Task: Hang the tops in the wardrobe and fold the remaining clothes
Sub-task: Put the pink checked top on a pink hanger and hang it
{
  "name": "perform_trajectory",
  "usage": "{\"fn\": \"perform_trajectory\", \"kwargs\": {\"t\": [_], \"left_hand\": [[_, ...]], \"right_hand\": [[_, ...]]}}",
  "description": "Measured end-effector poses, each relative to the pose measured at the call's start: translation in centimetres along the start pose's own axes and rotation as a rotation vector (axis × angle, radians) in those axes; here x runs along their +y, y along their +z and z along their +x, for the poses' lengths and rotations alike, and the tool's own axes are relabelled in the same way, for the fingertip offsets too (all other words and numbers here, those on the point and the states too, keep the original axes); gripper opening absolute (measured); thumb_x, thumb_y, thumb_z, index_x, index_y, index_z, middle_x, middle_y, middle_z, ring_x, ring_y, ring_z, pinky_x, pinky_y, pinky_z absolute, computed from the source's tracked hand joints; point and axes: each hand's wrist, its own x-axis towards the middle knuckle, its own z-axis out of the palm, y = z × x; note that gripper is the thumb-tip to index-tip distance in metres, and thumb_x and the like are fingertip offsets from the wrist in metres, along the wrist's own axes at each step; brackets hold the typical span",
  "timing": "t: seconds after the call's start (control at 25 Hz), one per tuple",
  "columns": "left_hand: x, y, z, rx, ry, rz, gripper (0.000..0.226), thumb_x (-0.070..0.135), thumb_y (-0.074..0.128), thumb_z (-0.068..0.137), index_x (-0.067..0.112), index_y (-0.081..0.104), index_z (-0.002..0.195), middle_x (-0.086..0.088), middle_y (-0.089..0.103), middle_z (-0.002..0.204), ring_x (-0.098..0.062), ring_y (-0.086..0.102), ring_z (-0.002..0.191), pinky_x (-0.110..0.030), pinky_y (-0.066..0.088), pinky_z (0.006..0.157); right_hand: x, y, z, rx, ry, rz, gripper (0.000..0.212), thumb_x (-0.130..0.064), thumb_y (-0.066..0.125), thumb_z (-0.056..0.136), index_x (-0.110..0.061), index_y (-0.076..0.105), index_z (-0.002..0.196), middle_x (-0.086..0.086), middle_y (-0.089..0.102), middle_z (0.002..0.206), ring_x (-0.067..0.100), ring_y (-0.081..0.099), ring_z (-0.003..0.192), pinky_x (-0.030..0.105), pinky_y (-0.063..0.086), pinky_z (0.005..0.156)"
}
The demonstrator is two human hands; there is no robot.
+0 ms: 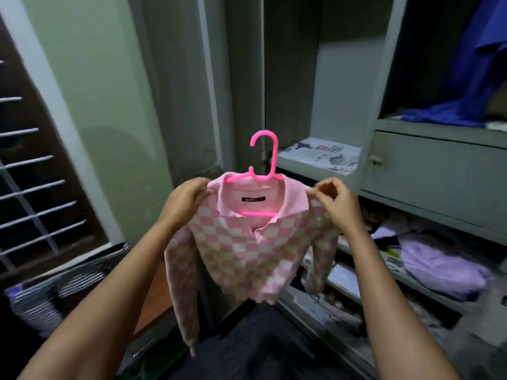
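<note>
A pink checkered top (247, 250) with a plain pink collar hangs on a bright pink plastic hanger (264, 157), held up in front of the open grey wardrobe (343, 86). My left hand (186, 201) grips the top's left shoulder. My right hand (334, 198) pinches its right shoulder with curled fingers. The hanger's hook stands upright and free, level with a shelf. The sleeves dangle on both sides.
A blue garment (474, 78) hangs in the wardrobe's upper right bay. Newspaper (321, 154) lines a middle shelf. Lilac clothes (439, 261) lie on a lower shelf. A striped garment (55, 292) lies at lower left below a barred window (33, 171). Dark cloth (260, 346) lies below.
</note>
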Motion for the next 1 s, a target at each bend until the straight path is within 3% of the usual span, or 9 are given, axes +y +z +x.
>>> {"fn": "perform_trajectory", "kwargs": {"t": [0.12,0.24,0.32,0.4,0.52,0.64,0.8,1.0], "left_hand": [[-0.8,2.2,6.3,-0.026,0.127,-0.082,0.044,0.044,0.043,0.089,0.008,0.065,0.1,-0.006,0.066,0.093,-0.024,0.059,0.085,-0.026,0.035,0.067],[-1.1,4.4,11.3,-0.033,0.189,-0.177,0.028,0.035,0.056,0.093,0.012,0.066,0.104,-0.002,0.067,0.096,-0.02,0.061,0.087,-0.026,0.035,0.068],[-0.7,6.0,13.7,-0.05,0.208,-0.257,0.026,0.034,0.06,0.091,0.015,0.067,0.107,0.001,0.067,0.1,-0.019,0.061,0.091,-0.027,0.035,0.069],[0.5,7.4,15.6,-0.069,0.224,-0.287,0.026,0.039,0.06,0.09,0.021,0.067,0.108,0.004,0.067,0.104,-0.017,0.06,0.094,-0.03,0.04,0.071],[2.7,8.6,18.1,-0.108,0.322,-0.371,0.038,0.053,0.052,0.088,0.022,0.067,0.101,0.003,0.068,0.099,-0.02,0.062,0.093,-0.036,0.047,0.076],[6.0,9.1,20.3,-0.065,0.415,-0.401,0.05,0.062,0.04,0.082,0.02,0.065,0.093,0.001,0.068,0.091,-0.024,0.061,0.091,-0.037,0.043,0.078],[11.5,8.6,22.7,0.011,0.417,-0.41,0.036,0.051,0.048,0.093,0.027,0.058,0.117,0.006,0.061,0.117,-0.02,0.052,0.112,-0.034,0.024,0.087],[15.4,7.0,26.0,0.064,0.341,-0.568,0.038,0.05,0.043,0.095,0.024,0.054,0.121,0.006,0.056,0.122,-0.017,0.047,0.116,-0.036,0.022,0.087]], "right_hand": [[0.0,-1.7,3.0,-0.099,0.045,-0.19,0.029,-0.038,0.054,0.094,-0.025,0.062,0.119,-0.005,0.068,0.113,0.017,0.06,0.114,0.039,0.039,0.105],[-0.9,-2.8,4.2,-0.055,0.062,-0.172,0.023,-0.019,0.052,0.097,-0.007,0.069,0.108,0.0,0.067,0.104,0.021,0.061,0.104,0.032,0.042,0.092],[-1.5,-3.0,3.9,0.045,0.088,-0.199,0.017,-0.031,0.056,0.094,-0.019,0.069,0.09,-0.005,0.065,0.084,0.016,0.058,0.085,0.032,0.043,0.081],[-1.6,-3.5,3.2,0.167,0.11,-0.278,0.025,-0.055,0.052,0.083,-0.033,0.061,0.078,-0.01,0.058,0.069,0.015,0.054,0.076,0.039,0.042,0.081],[-3.1,-4.5,1.9,0.379,0.154,-0.33,0.02,-0.053,0.053,0.085,-0.04,0.056,0.071,-0.012,0.061,0.072,0.021,0.059,0.082,0.049,0.043,0.092],[-5.1,-6.5,0.5,0.619,0.177,-0.395,0.019,-0.046,0.057,0.089,-0.035,0.057,0.074,-0.011,0.066,0.081,0.027,0.061,0.092,0.046,0.04,0.097],[-9.7,-10.0,-1.1,0.842,0.276,-0.633,0.026,-0.045,0.053,0.092,-0.023,0.065,0.095,0.007,0.071,0.101,0.032,0.058,0.103,0.034,0.03,0.093],[-15.9,-13.2,0.6,1.13,0.287,-0.964,0.031,-0.044,0.051,0.093,-0.02,0.067,0.105,0.015,0.07,0.105,0.03,0.06,0.105,0.036,0.03,0.09]]}}
